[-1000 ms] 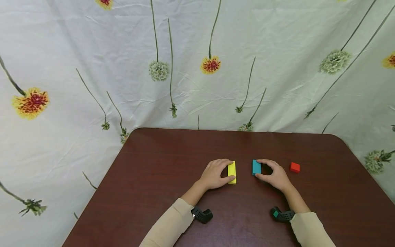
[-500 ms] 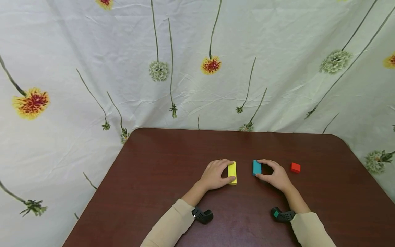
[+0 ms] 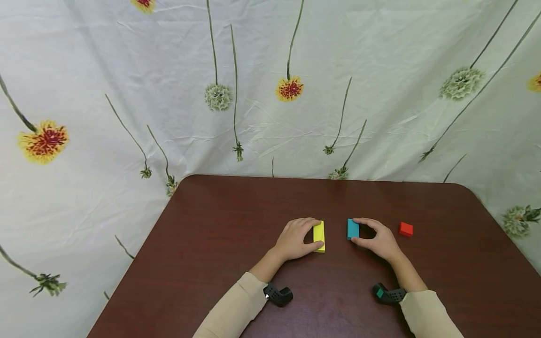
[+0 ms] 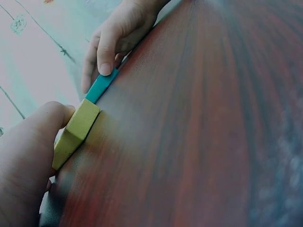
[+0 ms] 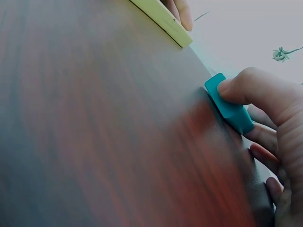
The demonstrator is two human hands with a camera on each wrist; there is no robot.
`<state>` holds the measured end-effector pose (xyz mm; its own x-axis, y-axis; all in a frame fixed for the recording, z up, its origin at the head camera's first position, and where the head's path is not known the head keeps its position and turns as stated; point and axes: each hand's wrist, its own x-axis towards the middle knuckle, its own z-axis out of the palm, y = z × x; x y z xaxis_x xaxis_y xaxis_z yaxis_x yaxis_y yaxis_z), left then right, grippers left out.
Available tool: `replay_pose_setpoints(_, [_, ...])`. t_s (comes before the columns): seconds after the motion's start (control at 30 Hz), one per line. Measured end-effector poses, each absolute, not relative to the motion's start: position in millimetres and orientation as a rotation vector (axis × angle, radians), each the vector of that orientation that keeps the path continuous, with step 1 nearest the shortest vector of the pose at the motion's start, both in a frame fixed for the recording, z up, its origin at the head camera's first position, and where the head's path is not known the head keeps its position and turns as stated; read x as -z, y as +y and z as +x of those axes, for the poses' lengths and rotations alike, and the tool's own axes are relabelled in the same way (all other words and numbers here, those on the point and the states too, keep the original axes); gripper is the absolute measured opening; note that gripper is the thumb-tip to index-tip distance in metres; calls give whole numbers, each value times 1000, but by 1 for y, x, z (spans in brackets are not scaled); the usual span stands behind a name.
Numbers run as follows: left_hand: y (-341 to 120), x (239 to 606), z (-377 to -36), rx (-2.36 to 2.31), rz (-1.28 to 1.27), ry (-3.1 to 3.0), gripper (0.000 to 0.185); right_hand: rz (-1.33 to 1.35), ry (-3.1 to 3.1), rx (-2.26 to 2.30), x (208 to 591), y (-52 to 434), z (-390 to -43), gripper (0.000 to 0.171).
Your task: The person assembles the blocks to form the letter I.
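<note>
On the dark table, my left hand (image 3: 294,239) grips a long yellow block (image 3: 319,236) by its near and far ends, thumb nearest me. A short way to its right, my right hand (image 3: 379,240) pinches a shorter blue block (image 3: 352,229) the same way, between thumb and fingers. A gap of bare wood separates the two blocks in the head view. In the left wrist view the yellow block (image 4: 78,125) overlaps the blue block (image 4: 101,86). The right wrist view has my thumb on the blue block (image 5: 229,105), with the yellow block (image 5: 163,21) beyond it.
A small red block (image 3: 406,229) lies on the table to the right of my right hand. The brown wooden table (image 3: 236,206) has rounded far corners. Behind it hangs a white cloth (image 3: 169,61) printed with flowers. Black bands (image 3: 279,295) sit at both wrists.
</note>
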<state>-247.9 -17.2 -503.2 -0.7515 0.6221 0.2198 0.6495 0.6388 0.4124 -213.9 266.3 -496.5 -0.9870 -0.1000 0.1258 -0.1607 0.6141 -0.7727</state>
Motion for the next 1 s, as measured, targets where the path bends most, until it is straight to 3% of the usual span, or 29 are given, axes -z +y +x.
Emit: replay_pose_setpoints(1.0, [-17, 502, -248, 738, -1085, -2782, 57, 275, -2675, -1437, 480, 259, -205, 56])
